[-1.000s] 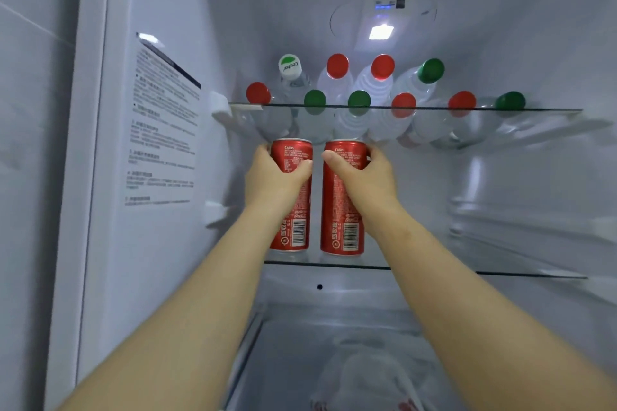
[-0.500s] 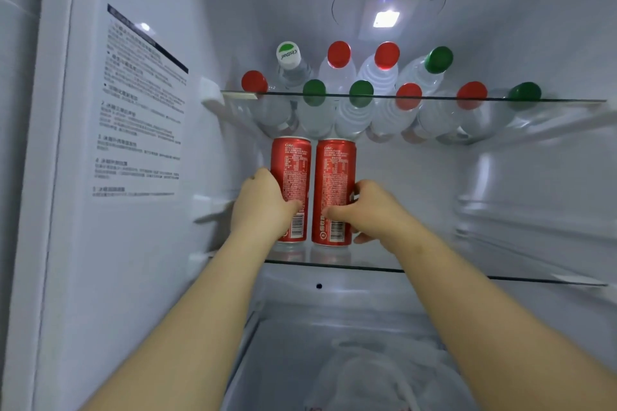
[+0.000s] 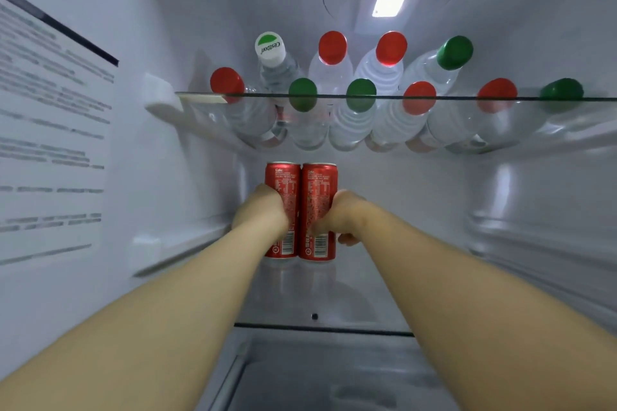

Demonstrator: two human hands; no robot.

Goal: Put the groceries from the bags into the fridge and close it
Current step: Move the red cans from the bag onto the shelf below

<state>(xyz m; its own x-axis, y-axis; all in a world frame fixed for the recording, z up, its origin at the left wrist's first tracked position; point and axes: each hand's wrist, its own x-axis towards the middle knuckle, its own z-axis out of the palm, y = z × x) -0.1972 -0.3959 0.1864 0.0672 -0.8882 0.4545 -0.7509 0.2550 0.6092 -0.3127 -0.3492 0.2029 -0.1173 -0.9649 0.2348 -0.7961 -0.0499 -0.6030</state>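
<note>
A: Cans. Left can (image 3: 283, 207) and right can (image 3: 319, 210): red, small white print, white barcode patch low on each.

B: Bottles (image 3: 350, 120) on the upper glass shelf (image 3: 467, 98): clear, ribbed. Caps?

A: Far row, left to right: white cap with green mark (image 3: 270, 48), red, red, green. Near row: red, green, green, red, red, green.

B: Left wall label (image 3: 50, 143): white, grey text lines, dark bar on top. Fridge walls pale grey-white; ceiling light (image 3: 388, 6) white, small blue display above it.

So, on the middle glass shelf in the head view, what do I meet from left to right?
left hand → left cola can → right cola can → right hand
</note>
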